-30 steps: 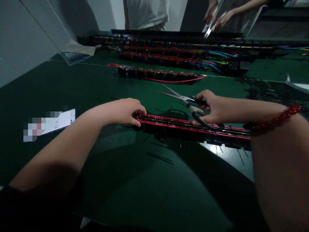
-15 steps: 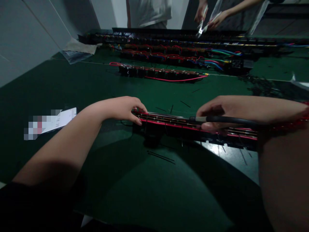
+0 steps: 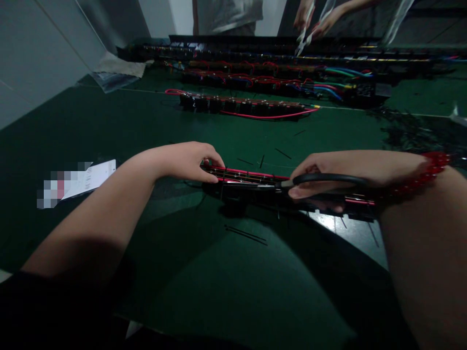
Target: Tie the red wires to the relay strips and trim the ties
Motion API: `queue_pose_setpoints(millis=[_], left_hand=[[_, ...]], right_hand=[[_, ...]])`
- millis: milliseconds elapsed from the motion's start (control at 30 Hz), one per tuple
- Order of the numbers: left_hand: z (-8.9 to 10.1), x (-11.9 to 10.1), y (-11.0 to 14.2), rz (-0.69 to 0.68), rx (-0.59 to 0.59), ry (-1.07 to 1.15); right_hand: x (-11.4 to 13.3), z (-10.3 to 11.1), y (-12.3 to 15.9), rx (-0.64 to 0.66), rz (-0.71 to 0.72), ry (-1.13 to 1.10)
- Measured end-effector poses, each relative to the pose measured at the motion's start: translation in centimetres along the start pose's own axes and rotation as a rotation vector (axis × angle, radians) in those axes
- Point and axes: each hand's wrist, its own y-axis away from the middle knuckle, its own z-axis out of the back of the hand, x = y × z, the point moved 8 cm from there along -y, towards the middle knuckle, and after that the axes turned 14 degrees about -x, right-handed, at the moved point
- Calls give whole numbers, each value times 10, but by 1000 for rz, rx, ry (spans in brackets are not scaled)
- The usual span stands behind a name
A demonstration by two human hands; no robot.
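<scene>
A long black strip with red wires (image 3: 248, 179) lies across the green table (image 3: 109, 121) in front of me. My left hand (image 3: 186, 160) is closed on its left end, fingers pinching the edge. My right hand (image 3: 328, 170) grips black-handled scissors (image 3: 292, 182), laid nearly flat along the strip with the blades pointing left at its middle. A red bead bracelet (image 3: 426, 170) sits on my right wrist. Short cut pieces of black tie (image 3: 246, 234) lie on the table just in front of the strip.
A white phone or card (image 3: 87, 179) lies at the left. Further back lie another strip with red wire (image 3: 241, 106) and several wired strips (image 3: 277, 80). A pile of black offcuts (image 3: 412, 131) sits at right. Another person's hands (image 3: 317, 22) work at the far edge.
My right hand has turned the scissors from raised and pointing away down to lie flat along the strip, blades moving left. My left hand has stayed on the strip's end.
</scene>
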Motion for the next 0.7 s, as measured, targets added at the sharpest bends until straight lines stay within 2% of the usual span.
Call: queue_pose_setpoints(millis=[333, 700], left_hand=[[0, -1, 0, -1, 8, -8], [0, 0, 0, 1, 5, 21]], right_hand=[[5, -1, -4, 33, 69, 56], [2, -2, -5, 63, 62, 52]])
